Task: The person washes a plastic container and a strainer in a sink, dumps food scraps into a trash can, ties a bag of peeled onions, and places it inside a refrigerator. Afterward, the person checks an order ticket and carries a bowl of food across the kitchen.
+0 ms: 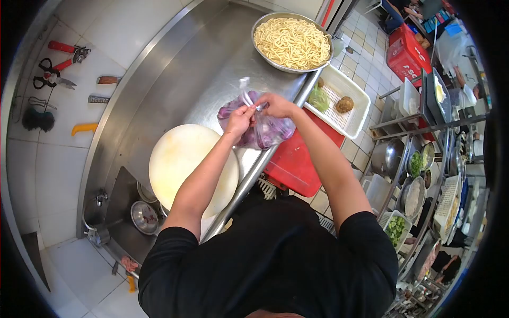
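Observation:
A clear plastic bag of purple onions [265, 132] rests on the steel counter near its front edge. My left hand [240, 120] pinches the gathered neck of the bag. Close beside it, my right hand [277, 105] has its fingers closed on the same twisted plastic. Left of the bag lies a round white cutting board [185, 153], partly covered by my left forearm. Beyond my hands, a steel bowl of thick noodles [291, 43] stands at the counter's far end.
A white basket [355, 114] with a brown round item and a green bag stands right of the counter, beside a red lid [305, 159]. The sink [124, 196] is at left. Food racks [424, 127] line the right; people are partly visible there.

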Tool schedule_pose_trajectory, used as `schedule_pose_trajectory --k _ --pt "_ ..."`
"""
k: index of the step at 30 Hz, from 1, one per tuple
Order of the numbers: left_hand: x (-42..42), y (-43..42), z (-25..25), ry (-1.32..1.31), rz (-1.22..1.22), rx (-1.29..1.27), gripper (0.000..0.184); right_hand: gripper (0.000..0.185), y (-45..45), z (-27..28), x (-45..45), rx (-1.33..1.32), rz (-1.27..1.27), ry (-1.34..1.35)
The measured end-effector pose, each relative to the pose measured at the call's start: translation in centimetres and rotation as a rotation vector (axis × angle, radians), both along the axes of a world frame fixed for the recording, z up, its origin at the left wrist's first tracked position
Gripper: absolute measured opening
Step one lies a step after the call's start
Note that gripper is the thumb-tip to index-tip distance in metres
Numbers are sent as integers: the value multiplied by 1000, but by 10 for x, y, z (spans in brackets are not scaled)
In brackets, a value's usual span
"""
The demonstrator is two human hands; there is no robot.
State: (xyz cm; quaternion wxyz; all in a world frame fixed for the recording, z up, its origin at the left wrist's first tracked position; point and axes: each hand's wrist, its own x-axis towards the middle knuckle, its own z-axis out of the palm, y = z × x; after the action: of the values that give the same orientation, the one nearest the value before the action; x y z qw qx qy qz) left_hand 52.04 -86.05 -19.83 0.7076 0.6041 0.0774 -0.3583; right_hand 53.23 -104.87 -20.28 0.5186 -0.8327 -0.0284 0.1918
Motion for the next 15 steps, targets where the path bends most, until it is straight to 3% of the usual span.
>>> schedule_pose_trajectory --k 2,3,5,8,11,15 --pt "3 5 -5 -115 -89 111 26 22 0 -8 -1 -236 122 -263" --pt "4 7 -2 -173 -133 166 25 19 1 -6 -1 -115 10 -129" --pt "6 13 2 44 -74 78 27 18 11 -3 -2 128 -214 138" --pt "10 12 8 294 -6 19 24 27 37 -14 -18 -33 -654 -110" --pt "23 13 -6 313 19 18 19 36 48 22 -26 104 -545 241" --pt "27 10 -21 171 -25 55 15 30 39 3 -31 -229 -373 8"
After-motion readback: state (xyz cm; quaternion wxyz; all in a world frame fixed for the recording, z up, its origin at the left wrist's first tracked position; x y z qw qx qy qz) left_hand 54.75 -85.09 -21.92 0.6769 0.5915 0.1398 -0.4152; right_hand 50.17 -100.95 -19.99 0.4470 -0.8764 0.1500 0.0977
